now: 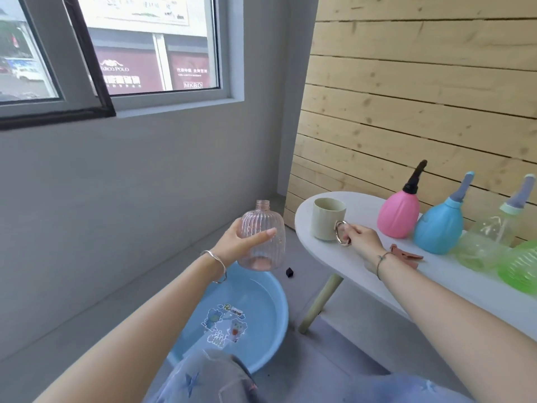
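Observation:
My left hand (241, 242) grips a clear pinkish ribbed bottle (266, 242) with no cap, held upright above a blue basin (261, 324). The basin holds water and has a cartoon sticker on its bottom. My right hand (360, 237) reaches onto the white table (348, 257) and its fingers curl round the ring handle of a pale green mug (327, 218). The mug stands on the table's left end.
A pink spray bottle (399, 213), a blue one (440, 228) and clear and green ones (494, 239) stand along the table by a wooden slat wall. A reddish clip (406, 254) lies on the table. A small black object (289, 271) sits on the grey floor.

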{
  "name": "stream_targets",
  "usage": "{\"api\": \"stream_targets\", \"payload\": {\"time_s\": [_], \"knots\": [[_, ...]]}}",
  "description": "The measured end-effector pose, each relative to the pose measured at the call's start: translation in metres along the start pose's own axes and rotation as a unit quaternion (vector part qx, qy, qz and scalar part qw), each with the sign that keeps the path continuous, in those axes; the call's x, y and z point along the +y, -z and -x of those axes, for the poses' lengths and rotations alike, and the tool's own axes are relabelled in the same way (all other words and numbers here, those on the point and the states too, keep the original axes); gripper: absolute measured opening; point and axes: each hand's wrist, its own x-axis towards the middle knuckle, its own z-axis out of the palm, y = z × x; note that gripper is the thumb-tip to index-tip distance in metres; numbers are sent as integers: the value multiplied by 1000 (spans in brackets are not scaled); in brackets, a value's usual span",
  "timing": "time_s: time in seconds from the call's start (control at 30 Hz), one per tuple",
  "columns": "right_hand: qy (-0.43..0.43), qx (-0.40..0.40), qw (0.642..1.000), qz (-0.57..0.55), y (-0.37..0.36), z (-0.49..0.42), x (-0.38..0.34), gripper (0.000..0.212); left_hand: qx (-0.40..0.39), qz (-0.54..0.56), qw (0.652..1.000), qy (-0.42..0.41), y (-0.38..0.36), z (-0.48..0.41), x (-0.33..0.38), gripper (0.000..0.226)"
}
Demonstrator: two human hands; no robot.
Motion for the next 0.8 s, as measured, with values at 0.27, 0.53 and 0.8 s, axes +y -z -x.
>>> {"api": "stream_targets", "payload": {"time_s": [0.27, 0.53, 0.8], "knots": [[19, -113, 991, -75, -50, 0, -18, 29, 56, -36, 998, 21, 22, 9, -23, 82], [6, -259, 966, 4, -148, 4, 14, 24, 162, -47, 983, 75, 88, 1, -85, 69], [-11, -364, 914, 177, -220, -23, 98, 27, 199, -68, 966, 151, 130, -18, -174, 80]]}}
